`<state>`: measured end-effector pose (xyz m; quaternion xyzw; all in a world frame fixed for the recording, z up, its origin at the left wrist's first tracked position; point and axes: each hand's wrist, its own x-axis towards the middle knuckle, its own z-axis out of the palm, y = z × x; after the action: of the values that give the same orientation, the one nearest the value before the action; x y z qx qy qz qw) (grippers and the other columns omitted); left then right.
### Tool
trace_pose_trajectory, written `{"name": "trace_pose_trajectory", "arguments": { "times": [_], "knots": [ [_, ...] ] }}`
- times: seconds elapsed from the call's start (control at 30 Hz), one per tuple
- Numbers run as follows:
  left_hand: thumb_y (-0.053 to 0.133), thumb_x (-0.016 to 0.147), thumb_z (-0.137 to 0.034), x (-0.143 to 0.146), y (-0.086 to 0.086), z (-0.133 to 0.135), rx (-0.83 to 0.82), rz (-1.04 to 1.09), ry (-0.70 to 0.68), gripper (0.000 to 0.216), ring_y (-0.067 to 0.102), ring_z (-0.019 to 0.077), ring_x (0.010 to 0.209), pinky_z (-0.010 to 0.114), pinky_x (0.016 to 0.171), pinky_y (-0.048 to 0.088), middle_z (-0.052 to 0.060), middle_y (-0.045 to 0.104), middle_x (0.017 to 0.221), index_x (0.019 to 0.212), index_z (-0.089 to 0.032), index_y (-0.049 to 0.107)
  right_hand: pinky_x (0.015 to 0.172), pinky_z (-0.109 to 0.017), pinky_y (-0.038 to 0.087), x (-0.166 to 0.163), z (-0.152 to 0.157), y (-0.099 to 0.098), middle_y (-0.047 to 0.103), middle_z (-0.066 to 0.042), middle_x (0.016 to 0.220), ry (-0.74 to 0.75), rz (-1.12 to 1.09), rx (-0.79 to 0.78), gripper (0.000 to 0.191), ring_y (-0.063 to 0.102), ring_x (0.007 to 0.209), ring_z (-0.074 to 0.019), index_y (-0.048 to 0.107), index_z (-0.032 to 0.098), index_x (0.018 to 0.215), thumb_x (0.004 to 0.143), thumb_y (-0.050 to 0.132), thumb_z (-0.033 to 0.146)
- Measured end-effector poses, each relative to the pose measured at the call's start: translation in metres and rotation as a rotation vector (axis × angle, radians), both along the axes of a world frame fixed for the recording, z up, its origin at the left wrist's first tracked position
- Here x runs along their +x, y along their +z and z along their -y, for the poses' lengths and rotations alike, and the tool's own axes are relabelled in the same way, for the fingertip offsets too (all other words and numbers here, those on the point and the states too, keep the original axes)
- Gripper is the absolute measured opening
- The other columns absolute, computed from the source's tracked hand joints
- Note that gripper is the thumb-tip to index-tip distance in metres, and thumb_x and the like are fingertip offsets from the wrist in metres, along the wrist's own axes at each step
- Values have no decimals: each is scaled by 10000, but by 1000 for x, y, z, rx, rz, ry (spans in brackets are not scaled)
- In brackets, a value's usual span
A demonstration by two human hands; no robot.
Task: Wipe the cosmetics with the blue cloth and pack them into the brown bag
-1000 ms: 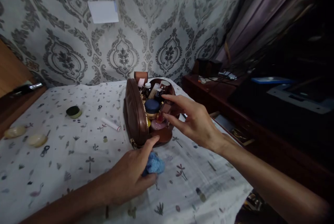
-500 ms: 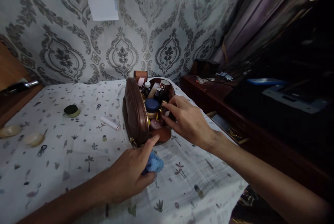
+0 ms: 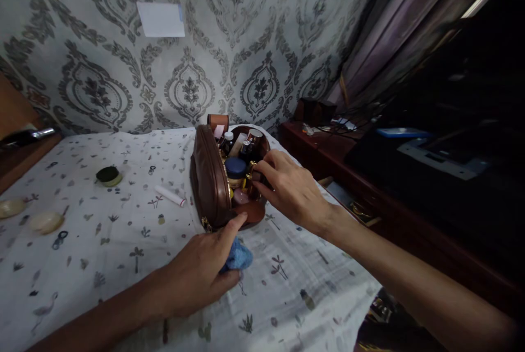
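A brown leather cosmetic bag (image 3: 211, 171) stands unzipped on the patterned cloth. Inside it sit a blue-lidded jar (image 3: 235, 167), a white-capped dark bottle (image 3: 228, 138) and several other small containers. My right hand (image 3: 289, 188) reaches over the bag's right side, its thumb and fingers pinched at a small gold-trimmed item (image 3: 251, 169) whose kind I cannot make out. My left hand (image 3: 205, 270) is closed around a crumpled blue cloth (image 3: 238, 256). One of its fingers lies on the brown flap (image 3: 252, 213) at the bag's near end.
Left of the bag lie a white tube (image 3: 169, 195), a dark-topped round tin (image 3: 109, 176) and two pale oval objects (image 3: 47, 222). A brown cylindrical holder (image 3: 218, 121) stands behind the bag. To the right is a dark red desk (image 3: 303, 141) with a partly open drawer (image 3: 348, 199).
The whole view has shifted slightly. My right fingers have moved a little at the gold-trimmed item, which now shows more clearly. My left hand keeps its hold on the blue cloth.
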<state>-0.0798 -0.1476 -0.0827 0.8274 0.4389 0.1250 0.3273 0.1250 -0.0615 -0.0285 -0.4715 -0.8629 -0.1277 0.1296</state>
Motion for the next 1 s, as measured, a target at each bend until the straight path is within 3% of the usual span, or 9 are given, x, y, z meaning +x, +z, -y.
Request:
{"name": "trace_pose_trajectory", "arguments": {
  "times": [0.5, 0.8, 1.0],
  "knots": [
    [528, 853, -234, -3, 2, 1, -27, -10, -3, 813, 619, 259, 883, 399, 817, 489, 95, 669, 1045, 1576, -202, 160, 598, -284, 419, 3, -2, 0, 603, -103, 1116, -6, -9, -4, 170, 591, 966, -230, 622, 198, 1090, 929, 604, 250],
    [528, 831, -207, -3, 0, 0, 64, 4, -13, 808, 620, 223, 824, 313, 727, 477, 60, 678, 965, 1563, -218, 187, 592, -292, 369, -2, -2, 8, 685, -74, 1093, -37, 15, -118, 174, 657, 837, -201, 588, 201, 1131, 975, 523, 242],
    [522, 835, -211, -3, 1, 0, 28, -31, -5, 810, 620, 226, 816, 338, 750, 480, 66, 673, 978, 1567, -208, 175, 654, -278, 401, -2, -7, 1, 690, -63, 1060, 5, -164, -145, 169, 660, 872, -196, 593, 211, 1122, 965, 536, 236]
  ]
}}
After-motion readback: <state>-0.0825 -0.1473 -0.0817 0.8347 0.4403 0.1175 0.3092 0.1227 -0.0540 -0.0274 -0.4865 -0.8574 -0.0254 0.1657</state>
